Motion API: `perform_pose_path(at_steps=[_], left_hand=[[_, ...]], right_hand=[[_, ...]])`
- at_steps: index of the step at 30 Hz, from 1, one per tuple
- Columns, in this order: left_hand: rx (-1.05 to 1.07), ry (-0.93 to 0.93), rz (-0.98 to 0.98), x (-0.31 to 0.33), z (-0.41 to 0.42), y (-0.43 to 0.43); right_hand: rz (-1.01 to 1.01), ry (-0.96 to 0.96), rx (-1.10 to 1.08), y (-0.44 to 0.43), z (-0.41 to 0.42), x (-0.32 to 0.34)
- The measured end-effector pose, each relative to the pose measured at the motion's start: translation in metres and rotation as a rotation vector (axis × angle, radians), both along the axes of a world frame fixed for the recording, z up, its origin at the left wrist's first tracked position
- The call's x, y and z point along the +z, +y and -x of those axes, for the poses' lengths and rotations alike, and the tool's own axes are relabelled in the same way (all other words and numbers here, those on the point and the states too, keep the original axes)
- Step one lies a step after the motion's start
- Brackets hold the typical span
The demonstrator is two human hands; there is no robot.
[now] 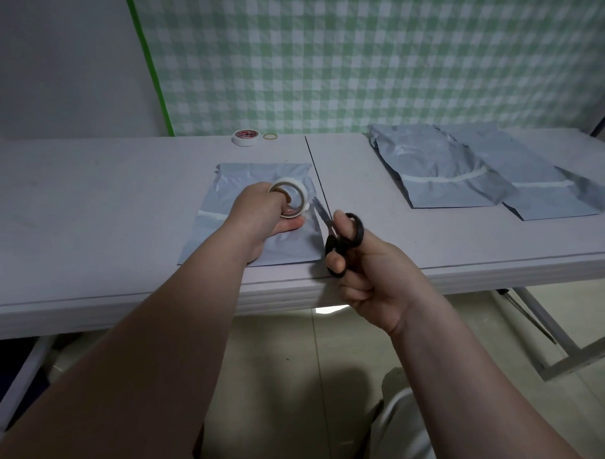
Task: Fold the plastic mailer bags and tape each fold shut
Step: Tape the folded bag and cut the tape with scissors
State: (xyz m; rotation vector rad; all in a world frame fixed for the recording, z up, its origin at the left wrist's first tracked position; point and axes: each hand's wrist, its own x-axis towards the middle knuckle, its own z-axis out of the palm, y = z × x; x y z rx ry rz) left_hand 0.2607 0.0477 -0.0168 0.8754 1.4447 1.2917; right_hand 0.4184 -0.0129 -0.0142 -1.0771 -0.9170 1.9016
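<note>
A folded grey mailer bag (pixel 288 245) lies at the table's front edge, with a white tape strip (pixel 213 215) across its fold. My left hand (pixel 264 213) holds a white tape roll (pixel 291 200) just above that bag, a finger through its core. My right hand (pixel 367 271) grips black-handled scissors (pixel 342 241), blades pointing up-left toward the roll, their tips close to the tape beside it. Two more folded, taped grey mailer bags (pixel 439 169) (pixel 546 193) lie overlapping at the right.
A second white tape roll (pixel 245 138) and a rubber band (pixel 270 136) sit at the table's back edge. A seam (pixel 314 167) splits the white folding table (pixel 87 209). A green checked cloth (pixel 374 55) hangs behind. Table legs (pixel 551 337) stand lower right.
</note>
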Motion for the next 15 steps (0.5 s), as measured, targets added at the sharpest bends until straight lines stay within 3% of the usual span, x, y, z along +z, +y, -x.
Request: perform_pose_path(at_steps=[3,5,11,15], left_hand=[[0.039,-0.009,0.000,-0.001,0.001,0.002],[0.059,0.008,-0.003,-0.001,0.000,0.002],[0.052,-0.095,-0.020,0.015,0.005,-0.006],[0.121,-0.176,-0.087,0.034,0.020,-0.014]], right_hand=[[-0.039,-0.007,-0.003,0.002,-0.008,0.009],[-0.105,-0.138,-0.045,0.004,-0.011,0.016],[-0.529,-1.076,-0.226,0.027,-0.013,0.011],[-0.658,-1.430,-0.198,0.041,-0.007,0.009]])
